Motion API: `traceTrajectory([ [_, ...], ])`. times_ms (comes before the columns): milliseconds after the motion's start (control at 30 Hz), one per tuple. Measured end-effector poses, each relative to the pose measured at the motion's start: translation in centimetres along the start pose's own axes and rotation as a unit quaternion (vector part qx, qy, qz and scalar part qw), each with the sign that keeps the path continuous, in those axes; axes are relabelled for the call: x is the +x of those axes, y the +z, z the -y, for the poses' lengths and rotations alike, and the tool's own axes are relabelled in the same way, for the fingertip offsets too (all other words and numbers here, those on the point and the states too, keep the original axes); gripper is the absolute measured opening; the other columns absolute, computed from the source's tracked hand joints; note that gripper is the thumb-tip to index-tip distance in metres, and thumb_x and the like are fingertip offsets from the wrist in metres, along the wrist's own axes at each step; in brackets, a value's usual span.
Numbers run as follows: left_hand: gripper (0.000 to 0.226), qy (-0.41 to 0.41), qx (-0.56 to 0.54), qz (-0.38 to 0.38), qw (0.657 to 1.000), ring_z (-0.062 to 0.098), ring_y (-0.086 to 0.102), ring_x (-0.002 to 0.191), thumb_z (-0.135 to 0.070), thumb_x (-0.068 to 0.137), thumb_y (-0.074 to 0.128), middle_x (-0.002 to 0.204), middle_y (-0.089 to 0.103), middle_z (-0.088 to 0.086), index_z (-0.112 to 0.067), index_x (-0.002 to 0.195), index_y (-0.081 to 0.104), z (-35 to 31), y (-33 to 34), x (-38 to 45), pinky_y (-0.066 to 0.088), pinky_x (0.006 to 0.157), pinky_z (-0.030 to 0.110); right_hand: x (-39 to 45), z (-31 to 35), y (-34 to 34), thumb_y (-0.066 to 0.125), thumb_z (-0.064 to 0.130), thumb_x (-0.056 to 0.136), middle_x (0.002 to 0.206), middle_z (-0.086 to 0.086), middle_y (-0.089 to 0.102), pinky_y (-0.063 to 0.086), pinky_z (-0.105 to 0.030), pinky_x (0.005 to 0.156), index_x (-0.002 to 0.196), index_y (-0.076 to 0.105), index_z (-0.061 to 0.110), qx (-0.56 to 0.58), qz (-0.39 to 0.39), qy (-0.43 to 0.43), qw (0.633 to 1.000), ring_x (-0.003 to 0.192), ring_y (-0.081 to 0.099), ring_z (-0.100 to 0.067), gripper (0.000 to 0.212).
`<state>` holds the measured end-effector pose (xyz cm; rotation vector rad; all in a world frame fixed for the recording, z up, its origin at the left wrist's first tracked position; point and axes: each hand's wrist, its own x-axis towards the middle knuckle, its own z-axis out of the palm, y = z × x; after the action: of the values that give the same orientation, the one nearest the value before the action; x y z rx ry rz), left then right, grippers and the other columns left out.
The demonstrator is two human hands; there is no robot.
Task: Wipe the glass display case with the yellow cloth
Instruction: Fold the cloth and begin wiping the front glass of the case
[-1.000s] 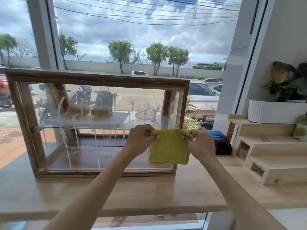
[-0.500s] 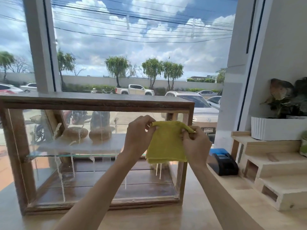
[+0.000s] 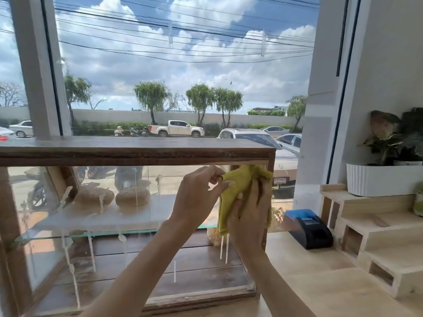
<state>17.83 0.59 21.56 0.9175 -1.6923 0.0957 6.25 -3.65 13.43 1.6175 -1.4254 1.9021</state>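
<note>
Head view: left hand [image 3: 197,197] pinches yellow cloth [image 3: 238,182]; right hand [image 3: 250,213], flat, presses it to display case [image 3: 137,152].

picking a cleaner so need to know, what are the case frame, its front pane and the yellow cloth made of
Case frame: dark stained wood, matt, with visible grain.
Front pane: clear glass, glossy; the shelf shows through it and white drips run down it.
Yellow cloth: soft fabric, perhaps microfibre; it folds and drapes limply, weave too fine to tell.

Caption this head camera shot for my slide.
Left hand pinches, right hand presses yellow cloth on streaked glass display case.
</note>
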Motion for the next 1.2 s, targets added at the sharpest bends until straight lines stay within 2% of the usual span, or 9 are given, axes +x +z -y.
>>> traceTrajectory([
  [100, 0.021, 0.057, 0.045, -0.039, 0.997, 0.011, 0.062, 0.075, -0.03, 0.088, 0.063, 0.081, 0.069, -0.004, -0.01, 0.086, 0.069, 0.8, -1.0, 0.3, 0.054, 0.065, 0.033, -0.1, 1.0, 0.7, 0.033, 0.033, 0.099, 0.155, -0.014, 0.022, 0.019, -0.035, 0.116, 0.146, 0.026, 0.01, -0.008, -0.025, 0.021, 0.999, 0.142, 0.025, -0.029, 0.053],
  [200, 0.014, 0.145, 0.143, -0.094, 0.975, 0.021, 0.058, 0.09, -0.017, 0.083, 0.07, 0.091, 0.067, 0.002, -0.007, 0.092, 0.069, 1.7, -2.1, 1.5, 0.05, 0.076, 0.034, -0.1, 1.3, 1.6, 0.029, 0.046, 0.097, 0.158, -0.011, 0.016, 0.004, -0.023, 0.116, 0.151, 0.015, 0.011, -0.014, -0.026, 0.023, 0.999, 0.144, 0.018, -0.025, 0.066],
  [367, 0.061, 0.192, 0.316, -0.013, 0.929, 0.03, 0.047, 0.116, -0.036, 0.063, 0.082, 0.119, 0.057, 0.011, -0.01, 0.114, 0.061, 3.2, -3.4, 4.2, 0.027, 0.099, 0.038, 0.3, 0.7, 3.0, 0.022, 0.055, 0.096, 0.156, -0.01, 0.018, 0.011, -0.035, 0.114, 0.152, 0.009, 0.011, -0.058, -0.042, 0.031, 0.997, 0.141, 0.02, -0.026, 0.072],
  [567, 0.063, 0.203, 0.328, 0.037, 0.922, 0.03, 0.048, 0.122, -0.055, 0.067, 0.072, 0.124, 0.058, 0.012, -0.011, 0.112, 0.064, 3.9, -3.6, 6.3, 0.027, 0.105, 0.043, 0.9, -0.1, 3.6, 0.034, 0.037, 0.097, 0.148, -0.012, 0.025, 0.007, -0.026, 0.117, 0.146, 0.025, 0.004, -0.061, -0.105, -0.024, 0.992, 0.136, 0.028, -0.032, 0.06],
  [633, 0.065, 0.199, 0.326, 0.057, 0.923, 0.028, 0.054, 0.116, -0.061, 0.072, 0.065, 0.12, 0.063, 0.009, -0.013, 0.115, 0.062, 3.7, -3.3, 6.6, 0.035, 0.1, 0.041, 1.0, -0.3, 3.7, 0.037, 0.03, 0.096, 0.148, -0.015, 0.027, 0.01, -0.028, 0.118, 0.144, 0.03, 0.002, -0.063, -0.119, -0.046, 0.99, 0.137, 0.03, -0.033, 0.056],
  [700, 0.069, 0.193, 0.35, 0.059, 0.915, 0.026, 0.063, 0.098, -0.07, 0.074, 0.053, 0.111, 0.068, 0.003, -0.018, 0.118, 0.059, 3.4, -3.0, 6.9, 0.044, 0.08, 0.035, 1.1, -0.8, 3.6, 0.037, 0.027, 0.096, 0.149, -0.02, 0.029, 0.009, -0.03, 0.119, 0.144, 0.03, 0.001, -0.064, -0.11, -0.069, 0.99, 0.139, 0.028, -0.034, 0.055],
  [767, 0.074, 0.204, 0.39, 0.055, 0.896, 0.025, 0.066, 0.085, -0.078, 0.073, 0.043, 0.104, 0.069, 0.0, -0.021, 0.119, 0.055, 3.4, -2.8, 7.3, 0.04, 0.064, 0.03, 1.2, -1.3, 3.3, 0.037, 0.029, 0.096, 0.151, -0.021, 0.028, 0.008, -0.033, 0.12, 0.144, 0.028, 0.002, -0.066, -0.084, -0.094, 0.99, 0.142, 0.024, -0.034, 0.056],
  [967, 0.081, 0.224, 0.4, 0.049, 0.887, 0.024, 0.066, 0.081, -0.081, 0.071, 0.036, 0.103, 0.07, -0.001, -0.021, 0.122, 0.054, 4.1, -2.5, 7.7, 0.046, 0.065, 0.031, 1.3, -2.7, 2.8, 0.033, 0.034, 0.099, 0.153, -0.017, 0.025, 0.004, -0.034, 0.121, 0.146, 0.024, 0.007, -0.048, -0.025, -0.152, 0.987, 0.146, 0.012, -0.027, 0.056],
  [1200, 0.078, 0.211, 0.39, 0.032, 0.896, 0.025, 0.068, 0.075, -0.08, 0.069, 0.043, 0.095, 0.073, 0.001, -0.021, 0.117, 0.061, 4.1, -2.6, 7.7, 0.049, 0.064, 0.033, 1.7, -3.5, 2.5, 0.043, 0.023, 0.095, 0.152, -0.021, 0.022, 0.005, -0.036, 0.121, 0.146, 0.027, 0.014, -0.027, 0.014, -0.217, 0.976, 0.148, 0.007, -0.026, 0.054],
])
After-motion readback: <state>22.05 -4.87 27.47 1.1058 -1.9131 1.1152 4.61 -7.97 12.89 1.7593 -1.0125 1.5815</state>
